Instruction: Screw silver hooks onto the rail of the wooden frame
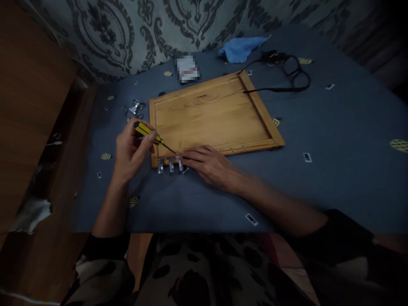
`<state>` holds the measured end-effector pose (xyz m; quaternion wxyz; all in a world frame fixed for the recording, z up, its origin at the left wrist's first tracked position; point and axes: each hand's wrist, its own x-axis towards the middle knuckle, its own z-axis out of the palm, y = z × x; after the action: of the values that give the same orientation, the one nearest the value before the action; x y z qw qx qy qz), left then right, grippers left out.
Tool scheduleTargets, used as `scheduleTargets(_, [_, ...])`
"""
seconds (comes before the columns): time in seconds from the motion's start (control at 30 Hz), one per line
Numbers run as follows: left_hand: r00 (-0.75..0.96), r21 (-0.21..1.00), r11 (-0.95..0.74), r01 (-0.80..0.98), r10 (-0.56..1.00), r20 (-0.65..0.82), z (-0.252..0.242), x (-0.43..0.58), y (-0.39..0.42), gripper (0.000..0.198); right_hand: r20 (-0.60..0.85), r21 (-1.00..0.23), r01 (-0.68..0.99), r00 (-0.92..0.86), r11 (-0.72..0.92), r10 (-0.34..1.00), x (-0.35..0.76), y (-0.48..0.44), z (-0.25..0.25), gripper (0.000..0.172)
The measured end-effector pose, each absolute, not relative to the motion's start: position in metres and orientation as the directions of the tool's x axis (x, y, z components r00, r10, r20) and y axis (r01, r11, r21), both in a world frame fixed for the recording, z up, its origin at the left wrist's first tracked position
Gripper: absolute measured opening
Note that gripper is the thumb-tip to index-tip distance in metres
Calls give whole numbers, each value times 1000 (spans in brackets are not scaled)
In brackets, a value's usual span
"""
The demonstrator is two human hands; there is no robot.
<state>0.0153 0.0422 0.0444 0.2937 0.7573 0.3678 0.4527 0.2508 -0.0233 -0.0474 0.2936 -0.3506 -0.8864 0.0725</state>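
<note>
A framed wooden panel point(210, 114) lies flat on a blue cloth-covered surface point(334, 170). My left hand point(129, 151) is closed round a yellow-and-black screwdriver point(149, 132), whose tip points at the panel's near left corner. There a metal hook rack point(170, 165) with three hooks sits against the panel's edge. My right hand point(207, 163) lies with fingers stretched along that edge, fingertips pressing on the rack.
Small metal fittings point(135, 107) lie left of the panel. A blue rag point(240, 47), black glasses with a cord point(295, 72) and a blurred small packet point(188, 69) sit at the far side. Brown wooden furniture point(35, 106) stands at the left.
</note>
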Motion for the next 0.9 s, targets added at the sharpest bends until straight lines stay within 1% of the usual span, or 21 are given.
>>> scheduleTargets(0.1, [360, 765, -569, 302, 811, 462, 45, 19, 36, 41, 470, -320, 579, -590, 750, 656, 250, -23, -48, 43])
scheduleTargets(0.23, [375, 778, -557, 290, 814, 444, 45, 23, 33, 40, 485, -289, 587, -591, 756, 644, 250, -23, -47, 38])
scheduleTargets(0.43, [366, 798, -524, 298, 835, 411, 39, 23, 34, 42, 475, -306, 584, -591, 752, 652, 250, -23, -48, 40])
scheduleTargets(0.63, [372, 794, -528, 300, 831, 413, 37, 23, 34, 41, 465, -328, 585, -584, 742, 666, 250, -23, -46, 41])
scheduleTargets(0.77, [409, 750, -567, 341, 808, 425, 44, 25, 30, 36, 475, -324, 580, -584, 747, 659, 250, -24, -46, 44])
scheduleTargets(0.9, [465, 722, -580, 376, 793, 395, 54, 27, 26, 27, 500, -297, 569, -592, 767, 632, 249, -22, -46, 40])
